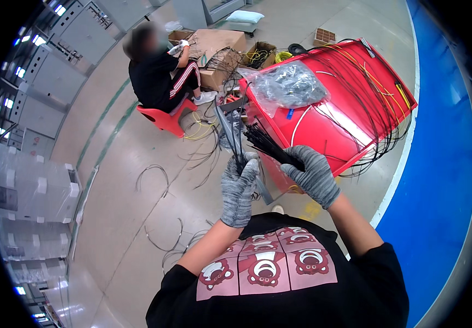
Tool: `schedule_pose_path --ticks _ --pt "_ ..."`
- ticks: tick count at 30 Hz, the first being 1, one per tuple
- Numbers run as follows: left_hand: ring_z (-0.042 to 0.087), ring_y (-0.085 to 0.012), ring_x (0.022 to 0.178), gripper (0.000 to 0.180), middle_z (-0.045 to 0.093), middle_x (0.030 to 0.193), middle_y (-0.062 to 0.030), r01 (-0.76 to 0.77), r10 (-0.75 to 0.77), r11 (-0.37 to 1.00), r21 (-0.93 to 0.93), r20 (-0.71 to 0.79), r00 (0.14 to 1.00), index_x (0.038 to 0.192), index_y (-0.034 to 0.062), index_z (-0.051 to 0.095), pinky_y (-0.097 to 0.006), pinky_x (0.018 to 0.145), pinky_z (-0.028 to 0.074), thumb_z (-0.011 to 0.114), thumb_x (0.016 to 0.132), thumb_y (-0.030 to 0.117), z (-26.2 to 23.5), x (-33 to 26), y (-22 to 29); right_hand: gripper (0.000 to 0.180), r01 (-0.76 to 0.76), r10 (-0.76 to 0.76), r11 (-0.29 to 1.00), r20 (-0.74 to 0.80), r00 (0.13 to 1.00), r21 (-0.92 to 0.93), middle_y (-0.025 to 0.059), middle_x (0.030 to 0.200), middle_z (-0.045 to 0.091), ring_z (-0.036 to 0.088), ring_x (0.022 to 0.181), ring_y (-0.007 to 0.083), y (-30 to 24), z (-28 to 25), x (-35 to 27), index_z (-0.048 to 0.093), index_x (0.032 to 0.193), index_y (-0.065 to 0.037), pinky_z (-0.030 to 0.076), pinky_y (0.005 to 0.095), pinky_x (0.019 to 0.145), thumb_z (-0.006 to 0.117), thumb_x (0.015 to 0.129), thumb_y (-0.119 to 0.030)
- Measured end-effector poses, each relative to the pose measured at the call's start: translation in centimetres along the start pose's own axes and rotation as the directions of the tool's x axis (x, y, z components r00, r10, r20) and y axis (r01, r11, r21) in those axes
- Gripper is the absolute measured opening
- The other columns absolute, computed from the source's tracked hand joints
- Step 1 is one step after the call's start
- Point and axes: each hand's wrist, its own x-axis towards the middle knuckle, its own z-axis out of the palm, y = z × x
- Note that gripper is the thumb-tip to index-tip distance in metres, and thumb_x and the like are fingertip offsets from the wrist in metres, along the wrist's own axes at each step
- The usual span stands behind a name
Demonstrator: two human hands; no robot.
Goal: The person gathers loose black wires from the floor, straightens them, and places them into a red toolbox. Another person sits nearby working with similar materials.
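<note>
Both my hands wear grey knitted gloves and are raised in front of my chest. My left hand [239, 191] is closed around a few thin black cable ties [238, 143] that point up and away from me. Beside it, my right hand [313, 174] grips a thicker bundle of black cable ties [266, 141], its far end slanting up to the left. The two hands are apart. Beyond my right hand lies a red panel-like surface [312, 128] with black and yellow cables [370, 104] across it.
A crumpled clear plastic bag [288, 85] lies on the red surface. A co-worker [156, 71] sits on a red stool [165, 119] beside a cardboard box [217, 44], handling cables. Loose cable loops [154, 175] lie on the floor. Wrapped units [33, 188] stand at left.
</note>
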Motion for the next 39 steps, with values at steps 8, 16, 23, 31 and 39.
schedule_pose_path --ticks 8,16,23,31,39 --pt "0.048 -0.0014 0.068 0.024 0.055 0.084 0.0059 -0.061 0.070 0.995 0.082 -0.115 0.991 0.108 0.0104 0.058 -0.016 0.056 0.038 0.063 0.086 0.005 -0.5 0.7 -0.3 0.032 -0.033 0.033 0.999 0.043 0.999 -0.022 0.0139 0.090 0.061 0.064 0.080 0.0254 -0.8 0.4 -0.9 0.060 0.105 -0.003 0.051 0.0336 0.073 0.070 0.077 -0.013" --pt "0.046 -0.0031 0.061 0.026 0.053 0.083 0.0031 -0.175 0.190 0.977 0.122 -0.119 0.975 0.107 0.0085 0.053 -0.017 0.051 0.037 0.063 0.084 0.003 -0.8 0.5 -0.8 0.032 0.198 -0.204 0.966 -0.019 0.979 -0.166 0.0130 0.089 0.059 0.062 0.080 0.0275 -1.2 0.9 -1.1 0.059 0.104 -0.004 0.051 0.0342 0.072 0.068 0.075 -0.008" --pt "0.044 -0.0026 0.060 0.018 0.054 0.082 0.0033 -0.261 0.274 0.960 0.105 -0.152 0.950 0.103 0.0077 0.055 -0.018 0.050 0.036 0.061 0.086 0.003 -0.8 -0.4 -0.2 0.033 0.281 -0.297 0.917 -0.016 0.955 -0.283 0.0126 0.090 0.058 0.058 0.085 0.0307 -1.4 1.1 -1.1 0.059 0.103 -0.004 0.049 0.0378 0.074 0.066 0.071 -0.005" --pt "0.051 -0.0025 0.079 0.026 0.062 0.099 0.0008 -0.224 0.254 0.927 0.300 -0.065 0.965 0.113 0.0048 0.061 -0.016 0.068 0.040 0.058 0.088 0.003 -0.7 -0.5 0.7 0.034 0.345 -0.374 0.868 -0.012 0.928 -0.356 0.0132 0.090 0.058 0.058 0.085 0.0312 -1.5 1.5 -1.1 0.059 0.102 -0.004 0.049 0.0383 0.074 0.065 0.069 -0.003" --pt "0.055 -0.0066 0.086 0.026 0.062 0.098 -0.0025 -0.193 0.218 0.928 0.319 -0.044 0.975 0.113 0.0011 0.058 -0.021 0.079 0.044 0.058 0.088 0.004 -0.9 0.0 0.9 0.034 0.364 -0.426 0.794 -0.020 0.904 -0.488 0.0136 0.092 0.059 0.059 0.085 0.0310 -1.5 1.8 -1.3 0.059 0.102 -0.005 0.049 0.0404 0.074 0.066 0.068 -0.006"
